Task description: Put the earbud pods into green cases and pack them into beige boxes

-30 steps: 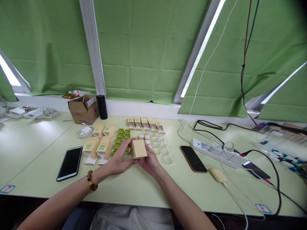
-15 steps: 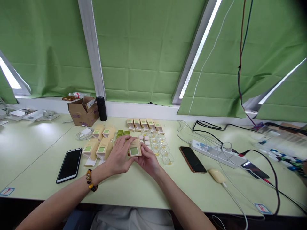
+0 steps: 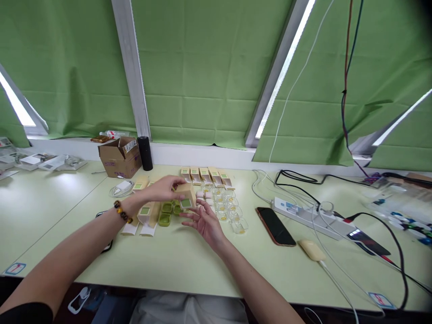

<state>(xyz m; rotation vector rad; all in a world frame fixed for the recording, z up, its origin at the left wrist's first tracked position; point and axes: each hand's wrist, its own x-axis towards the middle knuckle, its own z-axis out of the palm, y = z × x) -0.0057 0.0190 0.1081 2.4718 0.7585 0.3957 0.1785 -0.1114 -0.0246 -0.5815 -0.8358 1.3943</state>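
Our left hand (image 3: 163, 189) gripped a tan box (image 3: 186, 191) just right of the green cups (image 3: 164, 219); our right hand (image 3: 207, 223) spread loosely beside it; we judged the step carrying, the next move needing steadiness.

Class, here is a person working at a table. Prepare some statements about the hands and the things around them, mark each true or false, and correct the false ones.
1. The left hand holds a small tan box. True.
2. The beaded bracelet is on the right wrist. False: it is on the left wrist.
3. The black cylinder stands beside the brown cardboard box. True.
4. The right hand is clenched in a fist. False: it is open.
5. The clear cups are to the left of the green cups. False: they are to the right.
6. A dark-screened phone lies to the right of the clear cups. True.
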